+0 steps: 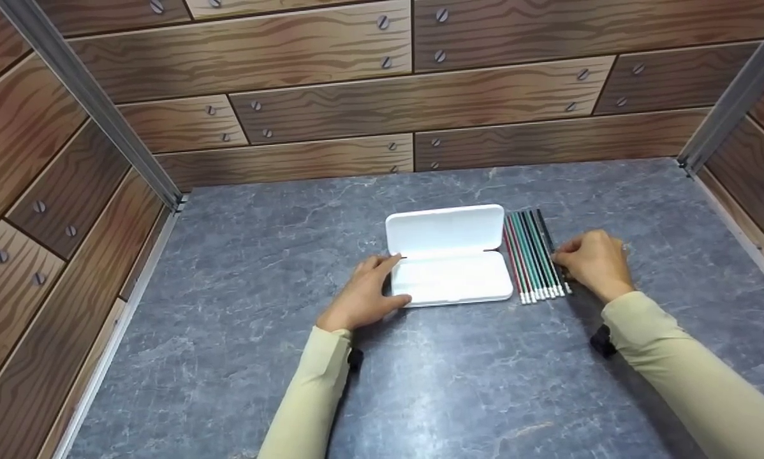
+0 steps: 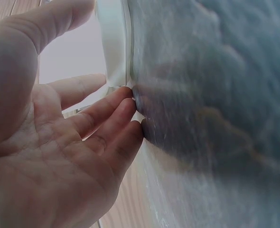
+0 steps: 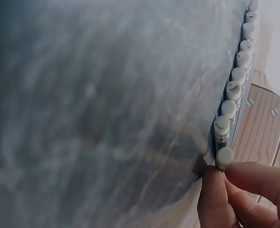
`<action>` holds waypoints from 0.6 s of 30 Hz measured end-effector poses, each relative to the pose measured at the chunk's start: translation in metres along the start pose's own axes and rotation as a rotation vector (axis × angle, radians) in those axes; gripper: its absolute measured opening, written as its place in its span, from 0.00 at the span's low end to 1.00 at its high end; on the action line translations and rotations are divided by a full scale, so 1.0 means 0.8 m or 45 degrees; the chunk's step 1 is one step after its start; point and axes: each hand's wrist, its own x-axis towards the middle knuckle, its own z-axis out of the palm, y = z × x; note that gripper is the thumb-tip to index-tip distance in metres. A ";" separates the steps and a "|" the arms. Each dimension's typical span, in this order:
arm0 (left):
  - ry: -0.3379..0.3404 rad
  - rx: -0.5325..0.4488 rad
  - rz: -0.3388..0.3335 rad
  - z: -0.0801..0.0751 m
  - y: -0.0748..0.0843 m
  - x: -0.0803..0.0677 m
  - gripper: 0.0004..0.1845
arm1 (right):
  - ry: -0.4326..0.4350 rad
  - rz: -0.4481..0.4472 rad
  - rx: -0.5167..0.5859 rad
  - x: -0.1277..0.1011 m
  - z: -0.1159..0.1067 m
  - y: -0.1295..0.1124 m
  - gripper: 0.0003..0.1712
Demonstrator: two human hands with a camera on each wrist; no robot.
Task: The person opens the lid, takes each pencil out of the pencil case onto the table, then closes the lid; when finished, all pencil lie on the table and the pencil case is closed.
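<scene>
A white pencil case [image 1: 452, 277] lies open on the table, its lid [image 1: 446, 231] raised at the back. My left hand [image 1: 366, 290] rests at the case's left end, thumb by the front corner and index finger near the hinge; in the left wrist view the fingers of this hand [image 2: 78, 128] are nearly straight, tips at the case edge and tabletop. To the right of the case lies a row of red, green and black pencils [image 1: 534, 255], white erasers toward me. My right hand [image 1: 595, 261] pinches the rightmost black pencil [image 3: 224, 156] between thumb and fingertips.
The grey marbled tabletop [image 1: 242, 268] extends around the case and pencils. Wood-patterned panels [image 1: 331, 95] stand at the back and on both sides, with metal posts [image 1: 101, 95] at the corners.
</scene>
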 end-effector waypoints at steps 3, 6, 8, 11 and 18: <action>0.005 -0.004 0.005 0.002 -0.003 0.000 0.44 | -0.039 0.018 0.050 0.001 0.002 -0.002 0.16; -0.005 -0.011 -0.007 -0.001 0.000 -0.001 0.45 | -0.052 0.029 0.097 0.001 0.003 -0.004 0.16; -0.022 -0.032 -0.023 -0.006 0.008 -0.005 0.45 | -0.054 0.029 0.118 0.001 0.003 -0.004 0.16; -0.041 -0.040 -0.050 -0.010 0.016 -0.009 0.44 | -0.056 0.016 0.106 0.000 0.003 -0.003 0.16; -0.061 -0.020 -0.076 -0.010 0.018 -0.009 0.44 | -0.026 -0.025 0.040 0.001 0.002 -0.005 0.15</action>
